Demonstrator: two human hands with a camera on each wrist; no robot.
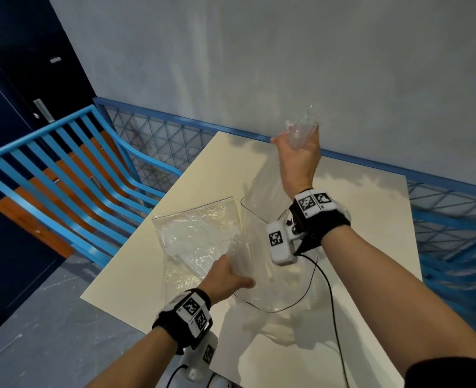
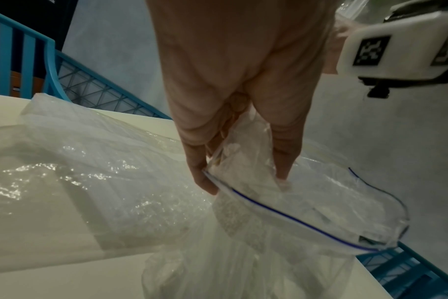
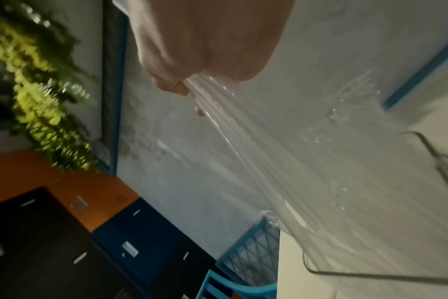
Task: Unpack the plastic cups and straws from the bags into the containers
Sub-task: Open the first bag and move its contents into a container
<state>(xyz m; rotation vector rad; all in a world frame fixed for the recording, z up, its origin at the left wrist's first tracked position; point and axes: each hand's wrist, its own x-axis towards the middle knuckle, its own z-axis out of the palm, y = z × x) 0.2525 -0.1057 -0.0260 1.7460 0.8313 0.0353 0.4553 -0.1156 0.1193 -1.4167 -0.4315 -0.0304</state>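
On the white table (image 1: 371, 247) stands an open clear zip bag (image 1: 276, 289) with a dark zip line round its mouth (image 2: 320, 212). My left hand (image 1: 231, 275) pinches the near rim of that mouth, thumb inside (image 2: 244, 182). My right hand (image 1: 298, 147) is raised high above the bag and grips a clear crinkled plastic sleeve (image 1: 301, 130) that stretches down toward the bag (image 3: 269, 151); its fist (image 3: 192, 81) is closed round the sleeve. I cannot tell what the sleeve holds. A second clear bag (image 1: 200, 228) with ribbed contents lies flat to the left (image 2: 90, 172).
A blue slatted chair (image 1: 63, 169) stands off the table's left corner. A blue mesh railing (image 1: 161, 135) runs along the table's far side against the grey wall. Dark cabinets (image 1: 7, 107) are at far left. A black cable (image 1: 332, 298) hangs from my right wrist.
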